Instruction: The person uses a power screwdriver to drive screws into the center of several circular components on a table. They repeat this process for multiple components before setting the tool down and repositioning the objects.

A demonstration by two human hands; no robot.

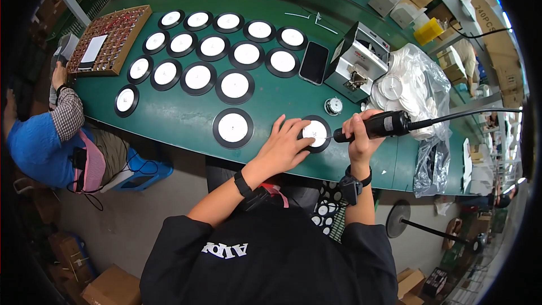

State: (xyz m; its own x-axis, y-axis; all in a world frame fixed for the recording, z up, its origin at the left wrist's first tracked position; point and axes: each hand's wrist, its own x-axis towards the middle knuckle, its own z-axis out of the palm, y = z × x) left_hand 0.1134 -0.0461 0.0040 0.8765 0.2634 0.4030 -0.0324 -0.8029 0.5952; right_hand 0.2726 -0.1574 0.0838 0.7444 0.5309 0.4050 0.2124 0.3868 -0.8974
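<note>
My right hand [364, 135] is wrapped round a black corded electric screwdriver [387, 125], held sideways. Its thin bit points left at the white middle of a round disc [315, 130] with a black rim. Whether the tip touches cannot be made out. My left hand [285, 142] lies with fingers spread over the left side of this disc, fingertips on its face. Left of that hand sits another white-centred disc [233, 128] with a black rim. Several similar discs [212, 47] lie in rows further back on the green table [175, 110].
A small metal machine [358, 62] stands at the back right, beside a phone [314, 62] and a small round metal part [333, 106]. White round parts [395, 87] fill a plastic bag. A partitioned box [121, 34] is at the far left, near a seated person [42, 147].
</note>
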